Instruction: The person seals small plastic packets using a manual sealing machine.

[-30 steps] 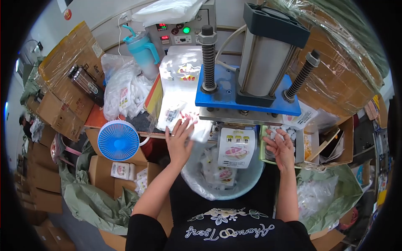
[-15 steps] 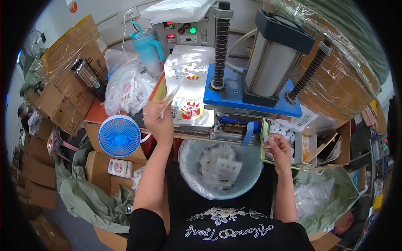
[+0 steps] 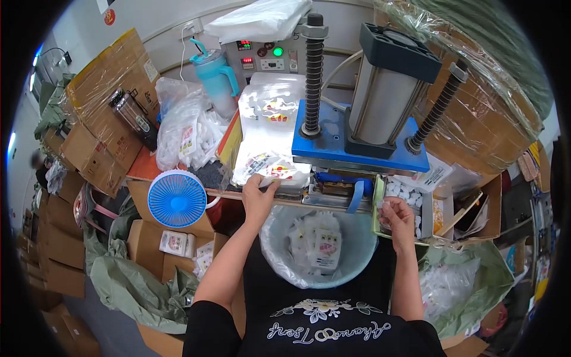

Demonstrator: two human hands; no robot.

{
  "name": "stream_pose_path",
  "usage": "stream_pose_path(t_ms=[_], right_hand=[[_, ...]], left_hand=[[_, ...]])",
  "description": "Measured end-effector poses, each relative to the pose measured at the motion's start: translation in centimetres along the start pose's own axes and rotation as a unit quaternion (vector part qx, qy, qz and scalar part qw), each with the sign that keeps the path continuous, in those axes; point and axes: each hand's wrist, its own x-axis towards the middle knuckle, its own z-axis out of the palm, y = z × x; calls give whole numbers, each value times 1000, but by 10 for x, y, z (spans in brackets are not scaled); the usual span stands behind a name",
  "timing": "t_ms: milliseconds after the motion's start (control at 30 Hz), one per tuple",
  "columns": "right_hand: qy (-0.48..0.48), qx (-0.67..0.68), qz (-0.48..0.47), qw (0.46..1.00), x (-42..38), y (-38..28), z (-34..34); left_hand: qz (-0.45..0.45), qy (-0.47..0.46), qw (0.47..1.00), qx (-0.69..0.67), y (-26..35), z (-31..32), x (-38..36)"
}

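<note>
My left hand is at the front edge of a stack of clear printed plastic sheets or bags. Its thumb and fingers pinch a printed plastic bag lying over the stack. At the right, my right hand is closed with its fingertips together on a small white piece, partly hidden. Beside that hand is a box of small white pieces. A press with a blue plate stands between and behind the hands. Below it, a lined tub contains several printed bags.
A blue fan is left of my left forearm. Behind it stand a steel flask, a heap of plastic-wrapped items and a turquoise jug. An open carton and a green sack flank me.
My left hand has moved right and down, bringing the raised bag onto the front of the stack. My right hand stays by the box of white pieces. The view has shifted slightly.
</note>
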Motion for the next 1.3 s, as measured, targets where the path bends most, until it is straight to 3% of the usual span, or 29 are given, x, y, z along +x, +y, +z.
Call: stream_pose_path(t_ms=[100, 167, 267, 400, 533, 600, 667, 733, 833, 1000, 1167, 1233, 1300], right_hand=[[-2, 3, 5, 1000, -2, 3, 0], [-4, 11, 3, 1000, -2, 4, -4], [-5, 9, 2, 1000, -2, 5, -3], [-7, 6, -3, 1000, -2, 6, -3], [1, -3, -7, 1000, -5, 3, -5], [6, -9, -12, 1000, -7, 2, -3], [-1, -45, -44, 998, -8, 3, 1], [3, -78, -62, 995, -13, -3, 17], [-21, -134, -110, 985, -26, -21, 43], [-88, -190, -188, 960, -37, -29, 75], [-162, -272, -166, 934, -34, -24, 73], [-233, -393, -208, 865, -32, -22, 65], [-222, -376, -184, 880, -30, -17, 64]], left_hand=[[28, -35, 998, -39, -1, -3, 0], [141, -79, 986, -29, -7, -7, 1], [218, -111, 968, 47, -5, -15, 0], [138, -70, 988, -29, -11, -8, 6], [182, 19, 983, -13, 10, -18, -5], [102, -59, 988, -104, 27, -31, -19], [96, -60, 988, -104, 37, -35, -40], [-6, -127, 964, -232, 47, -29, -68], [17, -209, 960, -188, 57, -17, -96], [2, -234, 954, -189, 40, 19, -119], [10, -277, 945, -173, 31, 19, -124], [21, -286, 940, -186, 15, 24, -122], [-51, -370, 914, -158, 11, 27, -121]])
